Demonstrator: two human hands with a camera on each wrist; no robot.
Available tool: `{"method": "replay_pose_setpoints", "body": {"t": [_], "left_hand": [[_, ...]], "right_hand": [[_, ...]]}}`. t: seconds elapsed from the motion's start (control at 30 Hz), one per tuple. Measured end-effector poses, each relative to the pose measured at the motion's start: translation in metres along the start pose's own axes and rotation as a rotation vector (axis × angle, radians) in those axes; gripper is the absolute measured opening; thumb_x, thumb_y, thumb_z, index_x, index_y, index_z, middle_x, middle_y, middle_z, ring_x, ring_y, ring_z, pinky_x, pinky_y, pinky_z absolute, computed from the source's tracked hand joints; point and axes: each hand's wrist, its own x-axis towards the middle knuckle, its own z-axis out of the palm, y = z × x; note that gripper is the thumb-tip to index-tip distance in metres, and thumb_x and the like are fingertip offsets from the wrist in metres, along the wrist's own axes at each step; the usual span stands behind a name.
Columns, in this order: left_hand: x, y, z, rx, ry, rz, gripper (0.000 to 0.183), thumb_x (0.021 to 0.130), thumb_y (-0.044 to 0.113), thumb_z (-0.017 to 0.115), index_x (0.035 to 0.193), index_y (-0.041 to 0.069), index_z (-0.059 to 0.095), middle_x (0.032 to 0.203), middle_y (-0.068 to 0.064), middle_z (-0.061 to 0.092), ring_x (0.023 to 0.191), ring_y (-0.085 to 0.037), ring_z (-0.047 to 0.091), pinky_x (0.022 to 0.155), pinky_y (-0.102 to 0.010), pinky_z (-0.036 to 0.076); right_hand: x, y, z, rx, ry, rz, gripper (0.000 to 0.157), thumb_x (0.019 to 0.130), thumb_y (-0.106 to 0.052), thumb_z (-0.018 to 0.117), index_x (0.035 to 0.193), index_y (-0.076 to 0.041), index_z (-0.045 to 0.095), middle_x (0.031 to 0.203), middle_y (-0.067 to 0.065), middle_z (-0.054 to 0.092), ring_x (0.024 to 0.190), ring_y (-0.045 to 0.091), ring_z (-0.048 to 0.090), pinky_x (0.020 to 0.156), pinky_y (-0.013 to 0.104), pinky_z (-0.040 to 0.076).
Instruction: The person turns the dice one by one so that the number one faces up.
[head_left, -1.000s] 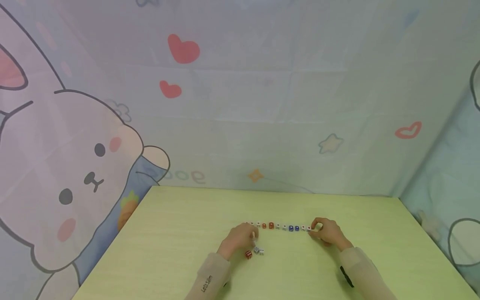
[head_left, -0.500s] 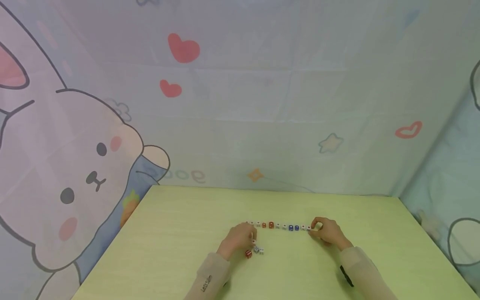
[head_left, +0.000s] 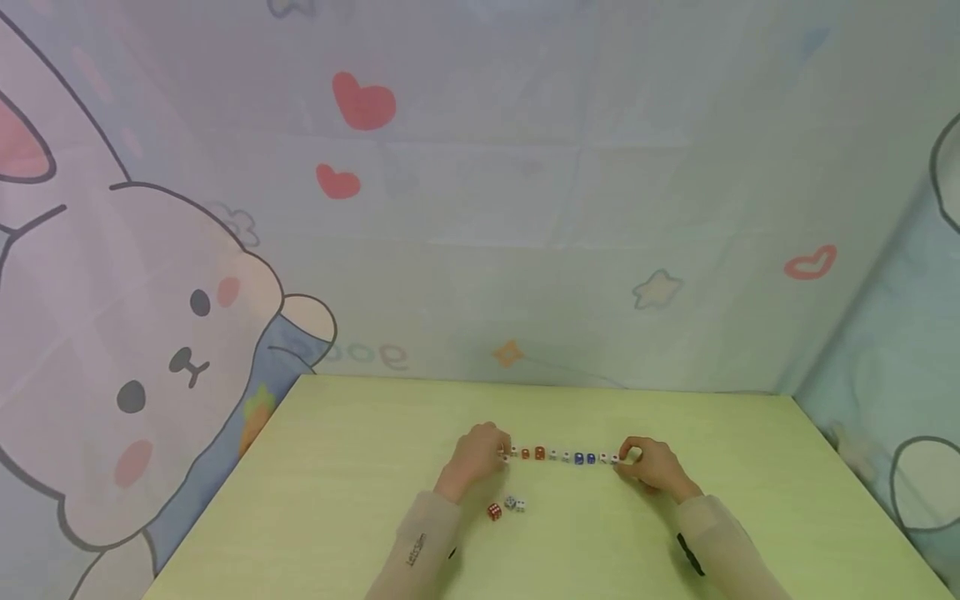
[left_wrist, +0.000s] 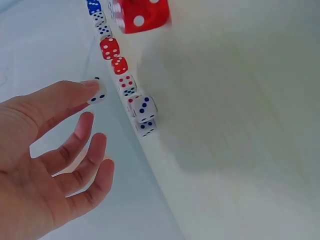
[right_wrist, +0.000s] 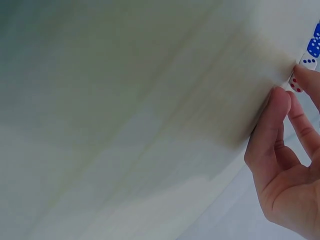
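Between the thumb and forefinger of my left hand (head_left: 477, 454) is a white die (left_wrist: 98, 93), at the left end of a row of dice. In the left wrist view another white die (left_wrist: 145, 108) overlaps the end of that row, and the other fingers hang half bent. The row runs through red dice (head_left: 540, 452), white dice (head_left: 553, 455) and blue dice (head_left: 579, 458). At its right end my right hand (head_left: 654, 467) pinches the last white die (right_wrist: 295, 84), whose red pips show in the right wrist view.
Closer to me on the pale yellow table (head_left: 337, 483) lie a loose red die (head_left: 494, 512) and two white dice (head_left: 521, 505). Behind the table hangs a cloth backdrop (head_left: 480, 275) printed with a rabbit and hearts.
My left hand has moved away from the loose dice, up to the left end of the row, with a white die. The right hand stays at the right end.
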Motion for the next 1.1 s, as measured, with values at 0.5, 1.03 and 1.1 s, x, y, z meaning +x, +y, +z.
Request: {"method": "replay_pose_setpoints", "body": {"t": [0.5, 1.03, 1.1], "left_hand": [[0.007, -0.015, 0.020, -0.045, -0.042, -0.083, 0.018, 0.067, 0.001, 0.064, 0.081, 0.011, 0.069, 0.090, -0.005, 0.062, 0.085, -0.020, 0.055, 0.069, -0.035, 0.047], [0.009, -0.013, 0.019, -0.006, -0.006, -0.026, 0.010, 0.071, 0.013, 0.071, 0.081, 0.013, 0.067, 0.081, -0.001, 0.058, 0.074, -0.014, 0.053, 0.060, -0.025, 0.043], [0.006, -0.008, 0.014, -0.016, -0.030, -0.005, 0.009, 0.072, 0.014, 0.071, 0.080, 0.013, 0.067, 0.081, 0.000, 0.060, 0.074, -0.012, 0.053, 0.060, -0.024, 0.043]], "right_hand": [[0.002, -0.002, 0.001, -0.006, 0.010, 0.006, 0.014, 0.079, -0.020, 0.066, 0.087, -0.012, 0.057, 0.043, -0.004, 0.038, 0.035, 0.008, 0.032, 0.037, 0.020, 0.033], [0.000, -0.001, 0.000, 0.004, -0.005, 0.007, 0.015, 0.080, -0.019, 0.065, 0.088, -0.010, 0.057, 0.044, -0.004, 0.039, 0.036, 0.007, 0.032, 0.037, 0.020, 0.034], [-0.001, -0.002, -0.001, 0.003, 0.000, 0.009, 0.015, 0.079, -0.019, 0.065, 0.088, -0.010, 0.057, 0.044, -0.004, 0.039, 0.036, 0.007, 0.033, 0.037, 0.020, 0.034]]}}
